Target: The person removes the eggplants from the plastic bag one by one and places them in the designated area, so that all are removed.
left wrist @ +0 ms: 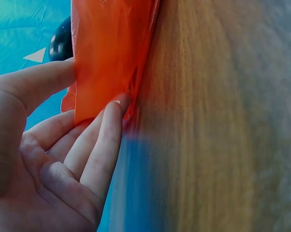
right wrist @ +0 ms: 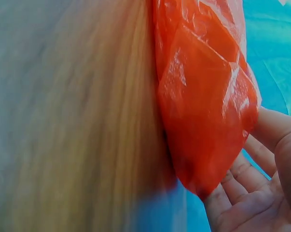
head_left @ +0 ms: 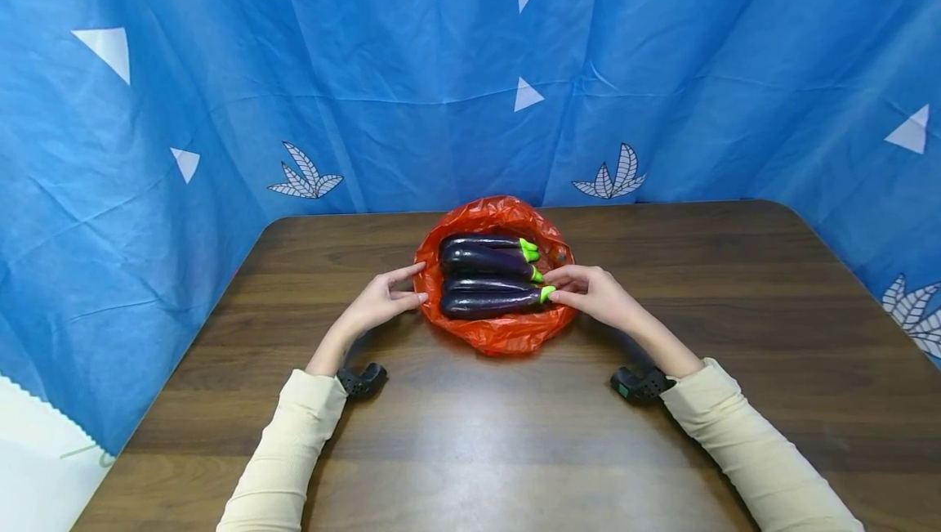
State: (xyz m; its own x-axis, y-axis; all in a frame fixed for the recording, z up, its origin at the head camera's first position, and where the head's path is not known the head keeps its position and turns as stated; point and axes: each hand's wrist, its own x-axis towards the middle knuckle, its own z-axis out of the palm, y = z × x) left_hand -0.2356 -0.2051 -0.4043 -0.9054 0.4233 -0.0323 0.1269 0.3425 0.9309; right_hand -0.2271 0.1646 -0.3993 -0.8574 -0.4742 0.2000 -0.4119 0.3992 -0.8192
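Several dark purple eggplants (head_left: 485, 303) with bright green stem ends lie side by side inside an orange-red plastic bag (head_left: 503, 344), its mouth spread wide around them. The stem ends point right. My left hand (head_left: 382, 301) touches the bag's left rim, thumb and fingers spread; in the left wrist view some of its fingertips are hidden by the orange film. My right hand (head_left: 594, 295) reaches over the right rim, thumb and forefinger tips right at the green stem ends. In the right wrist view the bag's side (right wrist: 203, 106) hides those tips, and the visible fingers are fairly straight.
The bag stands on a brown wood-grain table (head_left: 470, 450), close to its far edge. Behind hangs a blue curtain (head_left: 441, 50) with white triangles and leaf prints. Black wrist devices (head_left: 641, 383) sit under both beige sleeves (head_left: 294, 442). A white surface (head_left: 37, 450) shows at lower left.
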